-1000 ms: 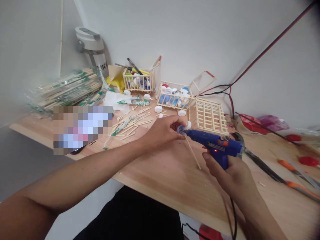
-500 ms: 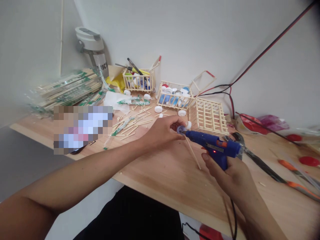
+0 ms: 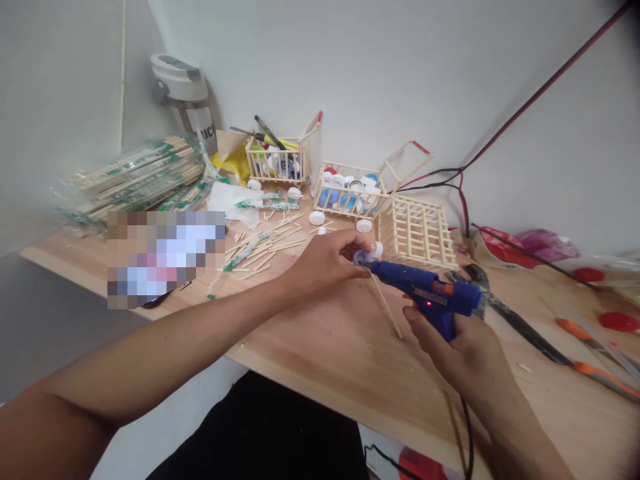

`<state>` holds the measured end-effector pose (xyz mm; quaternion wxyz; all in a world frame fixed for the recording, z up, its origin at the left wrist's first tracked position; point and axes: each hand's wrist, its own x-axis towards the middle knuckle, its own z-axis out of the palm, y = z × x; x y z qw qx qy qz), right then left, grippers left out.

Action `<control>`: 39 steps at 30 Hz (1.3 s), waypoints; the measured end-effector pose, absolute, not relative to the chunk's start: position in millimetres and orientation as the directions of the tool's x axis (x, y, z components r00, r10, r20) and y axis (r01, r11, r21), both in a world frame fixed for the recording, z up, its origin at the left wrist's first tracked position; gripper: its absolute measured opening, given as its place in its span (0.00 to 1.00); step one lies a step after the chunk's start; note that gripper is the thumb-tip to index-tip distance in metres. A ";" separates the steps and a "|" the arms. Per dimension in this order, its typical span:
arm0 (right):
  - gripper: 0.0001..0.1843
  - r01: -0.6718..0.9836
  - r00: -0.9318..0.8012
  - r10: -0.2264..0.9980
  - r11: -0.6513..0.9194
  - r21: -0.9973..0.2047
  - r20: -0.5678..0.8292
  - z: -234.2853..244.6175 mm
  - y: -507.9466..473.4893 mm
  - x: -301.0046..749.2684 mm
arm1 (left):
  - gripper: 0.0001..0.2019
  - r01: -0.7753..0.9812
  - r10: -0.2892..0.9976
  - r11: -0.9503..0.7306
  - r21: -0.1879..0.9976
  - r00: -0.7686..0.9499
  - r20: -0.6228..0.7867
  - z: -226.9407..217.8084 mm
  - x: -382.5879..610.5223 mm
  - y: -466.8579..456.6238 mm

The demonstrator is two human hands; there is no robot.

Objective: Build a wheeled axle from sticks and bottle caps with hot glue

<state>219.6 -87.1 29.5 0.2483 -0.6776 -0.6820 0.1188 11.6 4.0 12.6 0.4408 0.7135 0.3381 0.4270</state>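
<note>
My right hand (image 3: pixel 463 350) is wrapped round the handle of a blue hot glue gun (image 3: pixel 425 287), whose small red light is lit. Its nozzle points left into a bottle cap (image 3: pixel 360 257), pale and hollow side toward the tip. My left hand (image 3: pixel 333 257) pinches that cap between thumb and fingers. Below the nozzle a thin wooden stick (image 3: pixel 386 307) slants down over the table. Just behind the hands lies a lattice frame of sticks (image 3: pixel 423 233), with a white cap (image 3: pixel 377 250) near its left side.
Two stick carts, one (image 3: pixel 350 193) full of bottle caps and one (image 3: pixel 277 163) with pens too, stand by the wall. Cut sticks (image 3: pixel 265 250), a blurred-out phone (image 3: pixel 167 260) and wrapped chopsticks (image 3: pixel 140 173) lie left. Pliers (image 3: pixel 530 333) lie right. A lidded cup (image 3: pixel 183 93) stands behind.
Almost nothing differs. My hands, the glue gun and the cap stay in nearly the same place.
</note>
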 end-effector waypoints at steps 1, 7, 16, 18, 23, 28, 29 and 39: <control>0.20 0.864 0.048 0.983 0.049 -0.501 0.179 30.0 -87.1 219.9 | 0.11 0.109 0.858 -0.385 0.917 0.409 0.311 12.9 11.6 3.9; 0.21 0.864 0.065 0.978 0.044 -0.501 0.198 29.8 -85.2 221.1 | 0.11 0.095 0.855 -0.382 0.919 0.415 0.312 15.7 11.1 2.0; 0.20 0.865 0.042 0.984 0.050 -0.499 0.171 30.0 -85.6 219.6 | 0.12 0.107 0.856 -0.394 0.913 0.405 0.322 14.7 11.1 2.3; 0.20 0.862 0.040 0.982 0.058 -0.503 0.182 29.9 -85.8 219.0 | 0.11 0.116 0.855 -0.401 0.909 0.405 0.325 14.7 11.4 2.3; 0.20 0.862 0.053 0.975 0.063 -0.502 0.214 29.7 -86.1 219.5 | 0.11 0.103 0.852 -0.394 0.913 0.413 0.321 15.0 11.7 1.6; 0.20 0.857 0.055 0.980 0.052 -0.513 0.190 31.7 -86.0 219.1 | 0.11 0.108 0.862 -0.391 0.914 0.392 0.322 14.4 11.6 1.8; 0.20 0.859 0.055 0.980 0.051 -0.510 0.191 32.0 -86.0 218.9 | 0.11 0.113 0.863 -0.392 0.913 0.388 0.323 14.2 11.5 2.1; 0.19 0.878 0.038 0.972 0.078 -0.472 0.230 27.1 -86.9 218.1 | 0.11 0.123 0.861 -0.401 0.908 0.388 0.328 12.7 11.1 3.7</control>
